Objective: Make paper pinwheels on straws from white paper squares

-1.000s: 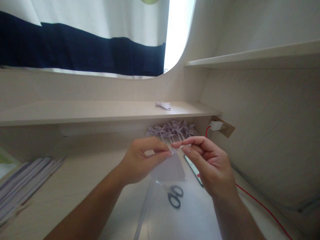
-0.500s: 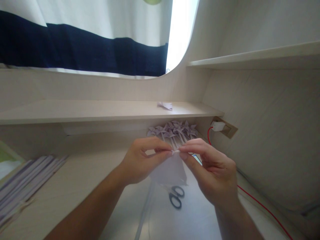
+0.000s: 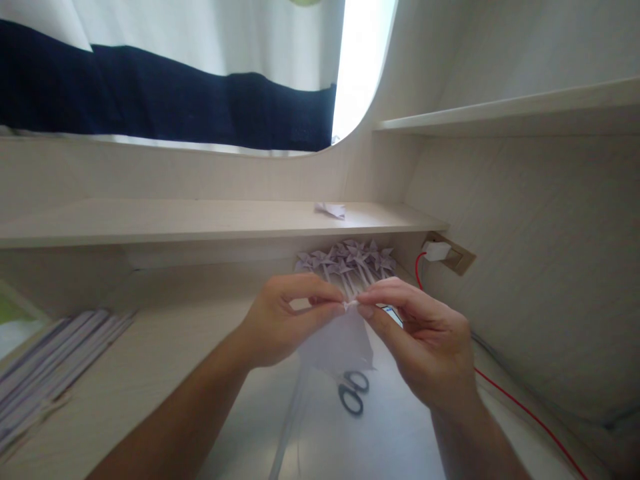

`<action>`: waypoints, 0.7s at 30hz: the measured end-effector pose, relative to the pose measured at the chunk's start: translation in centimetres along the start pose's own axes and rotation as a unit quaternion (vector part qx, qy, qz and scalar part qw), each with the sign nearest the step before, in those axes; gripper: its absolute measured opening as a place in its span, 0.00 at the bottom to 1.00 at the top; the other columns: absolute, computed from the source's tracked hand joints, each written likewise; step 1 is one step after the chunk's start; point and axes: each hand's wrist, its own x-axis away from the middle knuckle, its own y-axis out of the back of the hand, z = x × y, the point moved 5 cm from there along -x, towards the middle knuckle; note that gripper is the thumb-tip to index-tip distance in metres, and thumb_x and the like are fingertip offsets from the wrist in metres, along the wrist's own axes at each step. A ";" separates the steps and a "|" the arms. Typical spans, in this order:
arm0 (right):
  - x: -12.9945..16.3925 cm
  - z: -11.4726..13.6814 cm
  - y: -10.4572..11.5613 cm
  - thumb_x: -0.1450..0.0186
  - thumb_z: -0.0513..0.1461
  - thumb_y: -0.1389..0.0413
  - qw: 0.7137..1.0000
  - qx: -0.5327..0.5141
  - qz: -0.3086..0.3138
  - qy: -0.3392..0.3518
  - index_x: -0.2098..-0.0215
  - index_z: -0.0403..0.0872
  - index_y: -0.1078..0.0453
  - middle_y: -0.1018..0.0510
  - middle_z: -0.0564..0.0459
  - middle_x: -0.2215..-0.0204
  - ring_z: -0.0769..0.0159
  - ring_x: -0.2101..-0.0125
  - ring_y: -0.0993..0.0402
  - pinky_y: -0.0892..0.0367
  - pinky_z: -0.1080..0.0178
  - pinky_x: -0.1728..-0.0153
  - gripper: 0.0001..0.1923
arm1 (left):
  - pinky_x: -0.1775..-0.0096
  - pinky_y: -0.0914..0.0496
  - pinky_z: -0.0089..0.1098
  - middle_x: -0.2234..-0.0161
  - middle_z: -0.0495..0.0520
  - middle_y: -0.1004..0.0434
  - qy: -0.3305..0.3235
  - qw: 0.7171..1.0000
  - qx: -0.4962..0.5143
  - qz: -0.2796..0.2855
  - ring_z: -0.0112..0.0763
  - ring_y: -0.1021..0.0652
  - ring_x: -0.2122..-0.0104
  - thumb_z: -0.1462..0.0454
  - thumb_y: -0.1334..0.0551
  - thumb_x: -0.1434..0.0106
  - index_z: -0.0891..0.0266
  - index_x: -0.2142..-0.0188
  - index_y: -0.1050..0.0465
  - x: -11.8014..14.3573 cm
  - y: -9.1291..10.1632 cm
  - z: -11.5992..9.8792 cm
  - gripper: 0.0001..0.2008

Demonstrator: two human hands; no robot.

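Two sets of fingertips meet at one small spot: the thumb and forefinger of the left hand (image 3: 280, 323) and those of the right hand (image 3: 425, 340) both pinch the top corner of a pale lilac paper (image 3: 343, 343), which hangs down between the hands, above the desk (image 3: 165, 353). Both hands are closed on this paper; the other fingers are curled loosely. I judge the step to be a fine fold or crease at that corner, and the next move would need a steady, precise pinch so the thin sheet does not slip or tear. Just below the paper lie scissors (image 3: 353, 393) on the desk. Behind the hands, under the shelf (image 3: 200, 223), a group of finished lilac pinwheels (image 3: 347, 259) is lying. One more folded piece (image 3: 331, 210) rests on the shelf. At the left is a stack of sheets (image 3: 55, 367); at the right, a red cable (image 3: 520, 407) runs from a wall plug (image 3: 436, 251).
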 end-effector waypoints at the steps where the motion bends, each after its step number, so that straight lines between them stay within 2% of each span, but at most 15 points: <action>1: 0.0 0.1 0.0 0.33 0.30 0.37 1.000 0.002 0.002 0.003 0.58 0.54 0.18 0.17 0.54 0.62 0.62 0.61 0.22 0.28 0.59 0.59 0.13 | 0.65 0.28 0.26 0.70 0.52 0.16 0.002 1.000 -0.004 0.005 0.28 0.20 0.70 0.66 0.30 0.36 0.63 0.66 0.16 0.0 0.0 0.0 0.03; 7: -0.3 0.5 0.2 0.33 0.29 0.38 0.998 0.043 0.046 0.007 0.60 0.50 0.19 0.18 0.52 0.64 0.62 0.63 0.22 0.28 0.59 0.60 0.10 | 0.66 0.29 0.26 0.71 0.52 0.17 0.002 0.999 -0.015 0.037 0.28 0.21 0.70 0.66 0.31 0.35 0.64 0.68 0.17 -0.1 -0.1 -0.3 0.05; 14: -0.6 0.7 0.4 0.32 0.29 0.40 0.989 0.096 0.114 0.011 0.61 0.49 0.20 0.18 0.53 0.65 0.63 0.63 0.22 0.29 0.60 0.61 0.10 | 0.65 0.28 0.25 0.69 0.51 0.16 0.043 0.995 -0.014 0.088 0.28 0.20 0.68 0.66 0.32 0.34 0.61 0.67 0.17 -0.1 -0.5 0.2 0.05; 21: -0.6 1.0 0.5 0.32 0.29 0.41 0.982 0.117 0.141 0.040 0.61 0.48 0.21 0.19 0.52 0.65 0.63 0.63 0.22 0.29 0.60 0.62 0.10 | 0.63 0.27 0.26 0.68 0.51 0.15 0.067 0.991 -0.011 0.115 0.29 0.19 0.67 0.66 0.33 0.34 0.62 0.67 0.17 0.0 -0.8 0.4 0.05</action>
